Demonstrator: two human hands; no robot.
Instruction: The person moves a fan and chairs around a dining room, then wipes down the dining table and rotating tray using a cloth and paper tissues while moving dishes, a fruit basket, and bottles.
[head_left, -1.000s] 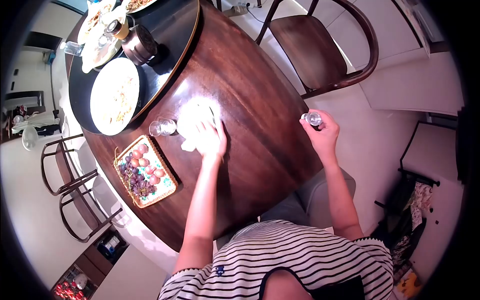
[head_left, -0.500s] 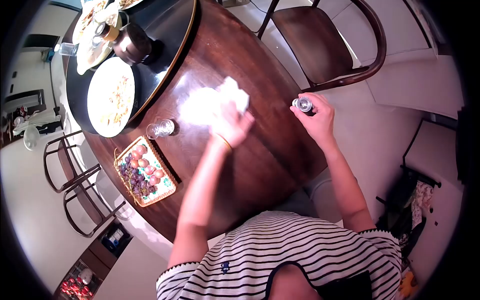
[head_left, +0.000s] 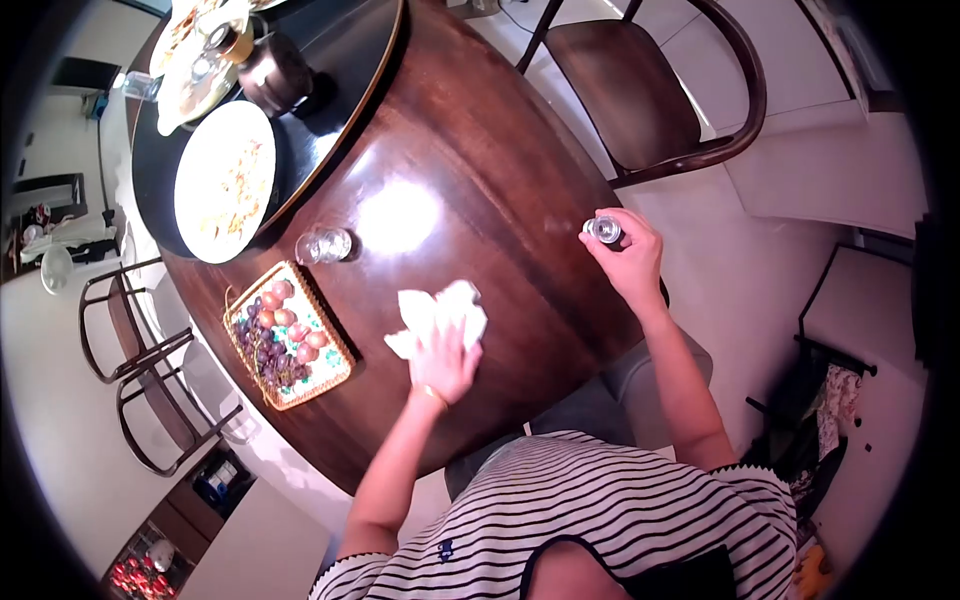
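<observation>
My left hand [head_left: 446, 362] lies spread on a crumpled white tissue [head_left: 436, 312], pressing it flat against the brown wooden table [head_left: 500, 240]. Beyond the table's right edge, my right hand [head_left: 632, 252] pinches a small clear glass [head_left: 604, 230] between thumb and fingers. A second clear glass [head_left: 324, 246] is on the table, up and to the left of the tissue. Left of my left hand sits a wicker-edged tray [head_left: 338, 374] with red and dark grapes [head_left: 268, 345].
A black turntable [head_left: 320, 130] at the upper left bears a white oval plate [head_left: 205, 180] with food bits, a dark jar [head_left: 275, 75] and more dishes. One wooden chair [head_left: 625, 95] stands beyond the table at the upper right; others stand at the left.
My left hand and the tissue have moved across the tabletop, first right, then down toward my body. My right hand still holds the glass, slightly shifted.
</observation>
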